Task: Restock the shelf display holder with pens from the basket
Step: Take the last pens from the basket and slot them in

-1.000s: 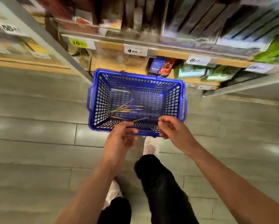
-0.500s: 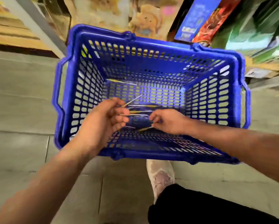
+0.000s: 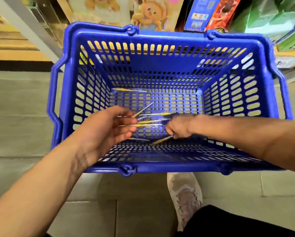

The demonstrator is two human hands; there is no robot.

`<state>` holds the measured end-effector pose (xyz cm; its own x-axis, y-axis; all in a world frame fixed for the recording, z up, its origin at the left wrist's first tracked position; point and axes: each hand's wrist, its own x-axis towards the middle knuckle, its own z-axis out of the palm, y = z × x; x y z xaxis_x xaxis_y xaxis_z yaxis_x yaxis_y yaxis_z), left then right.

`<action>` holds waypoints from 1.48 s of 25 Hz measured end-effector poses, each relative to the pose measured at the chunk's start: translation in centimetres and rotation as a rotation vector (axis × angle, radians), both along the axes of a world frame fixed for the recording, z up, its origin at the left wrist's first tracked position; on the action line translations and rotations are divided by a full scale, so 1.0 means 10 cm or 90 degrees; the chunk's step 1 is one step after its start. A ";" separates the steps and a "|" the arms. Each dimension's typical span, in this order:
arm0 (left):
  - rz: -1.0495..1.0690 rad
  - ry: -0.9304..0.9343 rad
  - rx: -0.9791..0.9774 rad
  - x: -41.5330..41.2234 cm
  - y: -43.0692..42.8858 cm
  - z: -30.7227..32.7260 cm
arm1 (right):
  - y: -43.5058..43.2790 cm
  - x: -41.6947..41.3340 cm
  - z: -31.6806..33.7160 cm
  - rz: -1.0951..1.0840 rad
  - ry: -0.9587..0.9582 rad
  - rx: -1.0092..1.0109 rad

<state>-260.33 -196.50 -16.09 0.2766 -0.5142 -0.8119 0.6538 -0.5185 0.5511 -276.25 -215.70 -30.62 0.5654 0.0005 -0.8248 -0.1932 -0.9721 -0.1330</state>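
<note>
We are reaching both hands into the blue basket, which is standing on the tiled floor against the shelf. The pens are lying in a loose fan on the basket's bottom, between our hands. Our left hand is hovering just beside their left ends, fingers relaxed and slightly curled, holding nothing. Our right hand is curled, pinching the end of a slanted pen that is pointing towards the near wall. A lone pen is lying apart, along the far wall.

A second ago both hands were outside, at the near rim; half a second ago they were already inside, and now the basket is filling more of the view (we are leaning closer), with the right hand sitting lower among the pens.

Both forearms are crossing the near rim, the right one over the near right corner. The bottom's right half is lying bare, with the slotted walls rising steeply around it. Our shoe is standing just behind the basket.
</note>
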 end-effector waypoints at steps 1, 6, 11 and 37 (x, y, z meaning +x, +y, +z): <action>-0.026 -0.036 0.003 0.03 -0.04 -0.02 | -0.10 0.07 0.12 -0.068 -0.003 0.058; -0.335 -0.400 0.030 0.13 -0.16 -0.08 | -0.27 0.61 0.78 -0.262 -0.163 0.333; -0.417 -0.347 0.016 0.14 -0.11 -0.15 | 0.02 0.93 0.81 -0.519 -0.154 0.691; -0.253 -0.591 0.190 0.45 -0.05 -0.25 | 0.17 0.75 0.81 -0.544 -0.348 0.320</action>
